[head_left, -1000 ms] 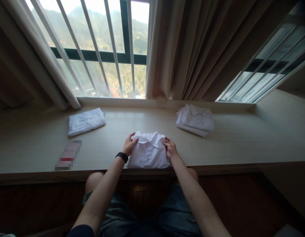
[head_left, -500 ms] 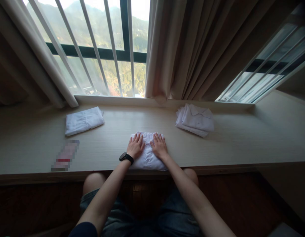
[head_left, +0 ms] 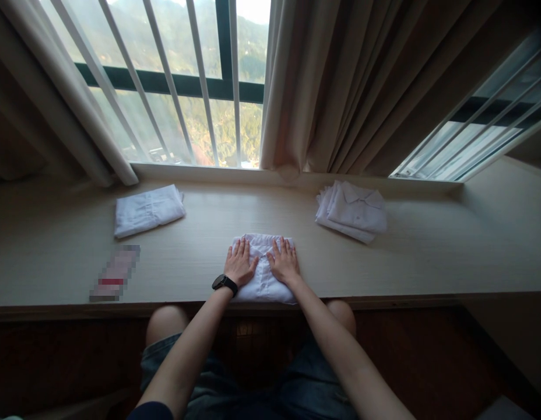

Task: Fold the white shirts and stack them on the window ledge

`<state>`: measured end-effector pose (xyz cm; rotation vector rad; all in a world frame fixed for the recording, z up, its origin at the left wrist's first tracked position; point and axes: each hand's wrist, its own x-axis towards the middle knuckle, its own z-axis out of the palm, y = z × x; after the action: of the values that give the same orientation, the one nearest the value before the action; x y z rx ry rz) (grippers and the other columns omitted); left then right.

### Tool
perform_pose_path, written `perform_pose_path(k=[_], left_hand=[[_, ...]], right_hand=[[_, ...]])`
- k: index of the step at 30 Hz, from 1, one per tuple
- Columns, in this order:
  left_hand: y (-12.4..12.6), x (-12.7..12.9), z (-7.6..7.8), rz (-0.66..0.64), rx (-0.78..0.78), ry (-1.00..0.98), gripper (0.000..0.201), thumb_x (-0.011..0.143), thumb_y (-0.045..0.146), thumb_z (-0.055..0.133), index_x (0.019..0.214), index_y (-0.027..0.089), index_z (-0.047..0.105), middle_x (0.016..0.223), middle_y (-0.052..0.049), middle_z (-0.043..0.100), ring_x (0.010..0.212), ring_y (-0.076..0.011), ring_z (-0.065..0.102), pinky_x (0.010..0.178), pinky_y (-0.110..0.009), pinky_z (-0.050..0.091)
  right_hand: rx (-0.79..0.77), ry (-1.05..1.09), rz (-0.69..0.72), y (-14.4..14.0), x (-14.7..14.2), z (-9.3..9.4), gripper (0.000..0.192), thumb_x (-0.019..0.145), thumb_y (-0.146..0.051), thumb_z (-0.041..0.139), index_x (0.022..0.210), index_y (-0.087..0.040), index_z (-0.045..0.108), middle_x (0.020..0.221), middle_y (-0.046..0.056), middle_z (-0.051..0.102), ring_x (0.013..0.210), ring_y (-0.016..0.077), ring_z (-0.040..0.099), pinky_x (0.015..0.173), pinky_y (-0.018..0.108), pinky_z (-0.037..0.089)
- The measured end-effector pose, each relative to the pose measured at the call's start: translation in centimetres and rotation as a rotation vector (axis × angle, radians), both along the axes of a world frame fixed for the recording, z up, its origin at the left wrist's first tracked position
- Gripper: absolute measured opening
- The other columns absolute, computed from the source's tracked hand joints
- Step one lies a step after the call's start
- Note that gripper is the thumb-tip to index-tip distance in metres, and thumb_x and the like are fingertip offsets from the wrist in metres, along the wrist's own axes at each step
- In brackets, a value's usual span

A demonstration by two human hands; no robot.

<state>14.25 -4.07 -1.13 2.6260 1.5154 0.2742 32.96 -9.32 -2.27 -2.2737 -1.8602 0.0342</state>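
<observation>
White cloth marked the subject: a folded shirt (head_left: 264, 287) lay at the near edge of a pale counter (head_left: 419, 256), directly before the seated person I observed. The left hand (head_left: 239, 263), with a black watch (head_left: 225, 283) at its wrist, and the right hand (head_left: 283, 263) rested palm-down on its upper part, fingers extended and slightly spread. Farther back lay a folded white garment (head_left: 148, 211), leftward, and a layered pile of shirts (head_left: 357, 211), rightward.

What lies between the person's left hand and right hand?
In the head view, the middle of the folded white cloth shirt shows between the left hand and right hand, both resting on it.
</observation>
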Motion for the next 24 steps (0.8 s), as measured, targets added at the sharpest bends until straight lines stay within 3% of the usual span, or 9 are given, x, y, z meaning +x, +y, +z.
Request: perform_pose_path(k=[7,10,14,20,24], left_hand=[[0.6,1.1,1.7,0.008,0.065,-0.019,0.069,0.100,0.044,0.029,0.158,0.007,0.027,0.167,-0.014,0.016,0.155,-0.0285,0.011,0.126,-0.050,0.009],[1.6,1.8,2.1,0.030,-0.017,-0.004,0.072,0.098,0.045,0.033,0.157,0.003,0.028,0.166,-0.017,0.019,0.155,-0.0301,0.013,0.125,-0.048,0.012],[2.3,1.6,1.3,0.033,-0.149,0.006,0.080,0.097,0.058,0.033,0.158,0.008,0.026,0.166,-0.016,0.018,0.154,-0.0309,0.016,0.125,-0.048,0.015],[1.4,0.8,0.0,0.030,0.036,-0.018,0.081,0.098,0.061,0.024,0.160,0.009,0.020,0.168,-0.015,0.011,0.155,-0.0300,0.009,0.126,-0.049,0.008],[1.3,1.0,0.0,0.042,0.028,-0.010,0.079,0.099,0.060,0.021,0.159,0.008,0.026,0.166,-0.015,0.021,0.154,-0.0302,0.016,0.125,-0.048,0.012]], right_hand=[[0.036,-0.012,0.000,0.0,0.0,-0.1,0.065,0.104,-0.053,0.028,0.161,-0.022,0.023,0.168,0.010,0.012,0.155,0.0285,0.011,0.124,0.051,0.009],[0.029,-0.007,0.003,0.1,0.1,-0.1,0.065,0.104,-0.054,0.029,0.160,-0.021,0.026,0.167,0.010,0.016,0.154,0.0282,0.014,0.124,0.050,0.011],[0.010,0.002,-0.007,0.1,0.2,0.1,0.066,0.103,-0.055,0.031,0.160,-0.023,0.027,0.167,0.009,0.017,0.154,0.0272,0.015,0.123,0.048,0.014],[-0.003,-0.019,-0.008,0.1,0.1,0.0,0.065,0.104,-0.056,0.025,0.160,-0.024,0.024,0.168,0.008,0.014,0.154,0.0279,0.013,0.123,0.051,0.010],[-0.013,-0.016,0.000,0.1,0.1,0.1,0.067,0.103,-0.059,0.021,0.160,-0.023,0.026,0.167,0.009,0.016,0.154,0.0285,0.014,0.123,0.052,0.011]])
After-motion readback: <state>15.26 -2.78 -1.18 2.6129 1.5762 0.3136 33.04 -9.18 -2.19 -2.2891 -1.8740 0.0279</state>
